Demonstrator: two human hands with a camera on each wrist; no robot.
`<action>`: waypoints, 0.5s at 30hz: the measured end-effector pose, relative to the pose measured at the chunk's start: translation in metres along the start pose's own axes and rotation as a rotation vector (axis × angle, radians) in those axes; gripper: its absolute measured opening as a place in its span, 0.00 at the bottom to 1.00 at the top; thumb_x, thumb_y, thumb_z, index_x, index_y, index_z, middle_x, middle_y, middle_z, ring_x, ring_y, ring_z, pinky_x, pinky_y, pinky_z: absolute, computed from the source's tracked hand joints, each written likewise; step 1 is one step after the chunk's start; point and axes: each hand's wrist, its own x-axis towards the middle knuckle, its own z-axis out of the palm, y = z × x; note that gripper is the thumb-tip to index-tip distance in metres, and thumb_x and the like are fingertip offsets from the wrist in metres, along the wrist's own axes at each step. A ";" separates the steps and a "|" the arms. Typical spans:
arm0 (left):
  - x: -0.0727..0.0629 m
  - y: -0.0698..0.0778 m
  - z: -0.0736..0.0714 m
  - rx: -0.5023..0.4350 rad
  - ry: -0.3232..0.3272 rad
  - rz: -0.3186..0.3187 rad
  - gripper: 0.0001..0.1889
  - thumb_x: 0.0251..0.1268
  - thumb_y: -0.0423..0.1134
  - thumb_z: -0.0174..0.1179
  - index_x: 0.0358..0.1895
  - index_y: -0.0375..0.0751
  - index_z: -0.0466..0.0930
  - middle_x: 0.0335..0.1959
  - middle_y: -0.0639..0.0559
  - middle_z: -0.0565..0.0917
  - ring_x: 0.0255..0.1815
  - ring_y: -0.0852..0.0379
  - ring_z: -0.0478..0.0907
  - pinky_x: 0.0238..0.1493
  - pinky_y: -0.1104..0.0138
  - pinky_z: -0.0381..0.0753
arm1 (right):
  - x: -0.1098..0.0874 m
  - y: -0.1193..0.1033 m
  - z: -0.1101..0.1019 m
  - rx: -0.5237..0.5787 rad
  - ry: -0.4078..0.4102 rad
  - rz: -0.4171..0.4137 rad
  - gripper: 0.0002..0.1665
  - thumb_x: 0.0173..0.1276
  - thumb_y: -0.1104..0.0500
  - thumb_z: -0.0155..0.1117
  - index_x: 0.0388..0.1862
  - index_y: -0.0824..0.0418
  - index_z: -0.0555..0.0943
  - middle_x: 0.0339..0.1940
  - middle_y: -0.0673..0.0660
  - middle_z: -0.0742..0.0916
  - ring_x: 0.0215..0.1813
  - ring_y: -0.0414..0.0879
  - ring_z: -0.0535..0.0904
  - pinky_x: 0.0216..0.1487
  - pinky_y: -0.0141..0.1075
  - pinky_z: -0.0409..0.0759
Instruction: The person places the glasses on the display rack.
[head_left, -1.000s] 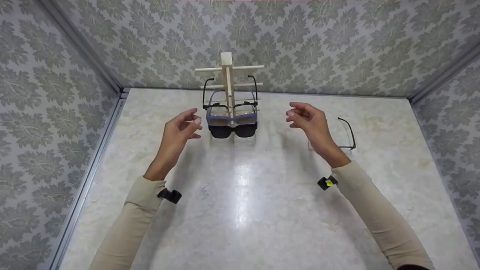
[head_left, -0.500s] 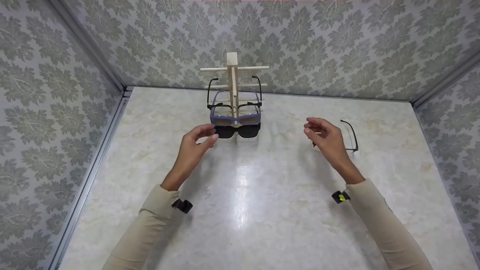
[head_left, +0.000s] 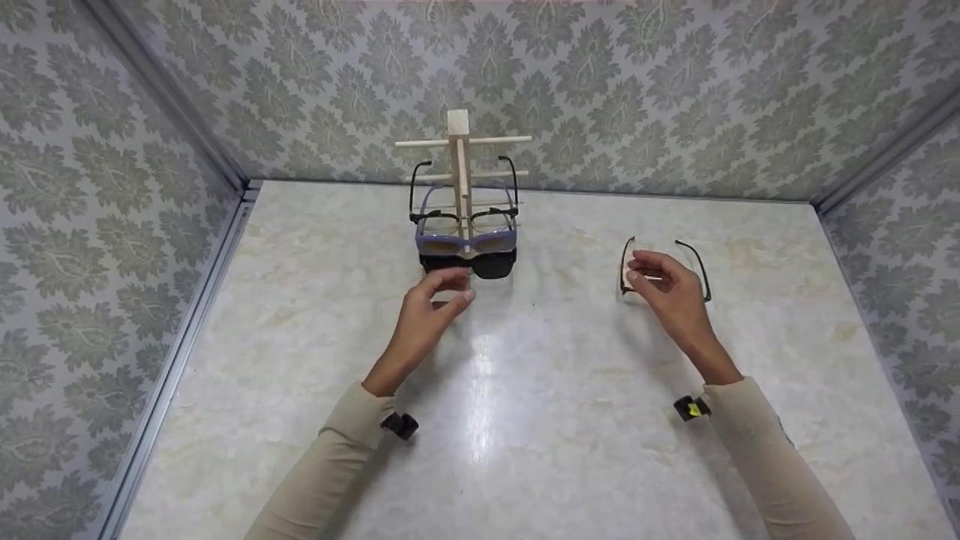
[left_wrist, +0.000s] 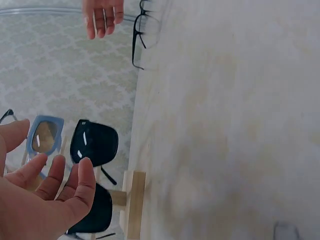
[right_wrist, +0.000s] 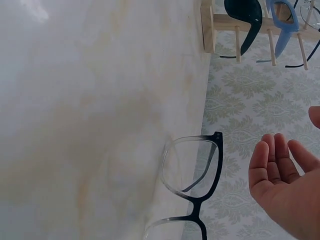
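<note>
My left hand hovers in front of the lowest pair on the wooden stand, black sunglasses, partly covering them in the head view. Its fingers are loosely bent with nothing between them. Over at the right, my right hand is above a pair of eyeglasses on the table. Those have a dark upper frame and clear lower rims, as the right wrist view shows; the hand hides their middle in the head view. A gap separates the right fingers from the frame.
The wooden stand with crossbars stands near the back wall. Above the sunglasses it carries purple-blue sunglasses and dark-browed eyeglasses. Patterned walls enclose the marbled table at the back and sides.
My left hand has moved right and nearer, from beside the stand to in front of it. My right hand has shifted right and nearer, over the eyeglasses. The glasses stay put.
</note>
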 end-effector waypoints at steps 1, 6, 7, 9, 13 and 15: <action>0.000 0.000 0.003 -0.002 -0.006 0.004 0.22 0.80 0.38 0.69 0.71 0.33 0.82 0.64 0.37 0.85 0.67 0.45 0.82 0.65 0.48 0.85 | -0.001 0.001 -0.001 0.006 0.002 0.001 0.23 0.80 0.64 0.72 0.70 0.70 0.83 0.61 0.72 0.86 0.59 0.44 0.85 0.60 0.30 0.84; -0.001 -0.001 0.020 -0.008 -0.035 0.029 0.23 0.80 0.37 0.69 0.71 0.33 0.82 0.64 0.40 0.86 0.67 0.44 0.83 0.65 0.47 0.86 | -0.007 0.007 -0.008 0.003 0.027 -0.002 0.22 0.80 0.66 0.71 0.69 0.71 0.83 0.61 0.73 0.86 0.59 0.44 0.85 0.60 0.30 0.84; -0.001 -0.002 0.023 -0.014 -0.040 0.030 0.23 0.80 0.37 0.69 0.71 0.32 0.82 0.64 0.39 0.86 0.67 0.44 0.83 0.65 0.47 0.86 | -0.009 0.008 -0.010 -0.009 0.031 -0.002 0.22 0.80 0.65 0.71 0.69 0.71 0.83 0.61 0.72 0.86 0.59 0.43 0.85 0.61 0.29 0.84; -0.001 -0.003 0.031 -0.026 -0.055 0.032 0.22 0.79 0.37 0.70 0.70 0.33 0.82 0.65 0.38 0.86 0.68 0.44 0.83 0.65 0.47 0.86 | -0.012 0.011 -0.014 -0.027 0.041 -0.001 0.22 0.81 0.64 0.71 0.69 0.71 0.83 0.61 0.71 0.87 0.59 0.43 0.85 0.61 0.29 0.84; 0.001 -0.008 0.049 -0.028 -0.093 0.023 0.22 0.79 0.37 0.70 0.71 0.33 0.82 0.67 0.37 0.85 0.69 0.45 0.82 0.64 0.50 0.87 | -0.019 0.017 -0.024 -0.037 0.063 -0.003 0.22 0.81 0.63 0.71 0.69 0.71 0.83 0.61 0.72 0.87 0.60 0.42 0.85 0.61 0.28 0.84; 0.002 -0.009 0.056 -0.014 -0.116 0.016 0.23 0.79 0.38 0.70 0.71 0.34 0.82 0.67 0.40 0.85 0.69 0.46 0.82 0.64 0.53 0.88 | -0.023 0.020 -0.029 -0.031 0.084 -0.002 0.22 0.81 0.64 0.71 0.68 0.71 0.83 0.60 0.72 0.87 0.59 0.42 0.86 0.60 0.27 0.84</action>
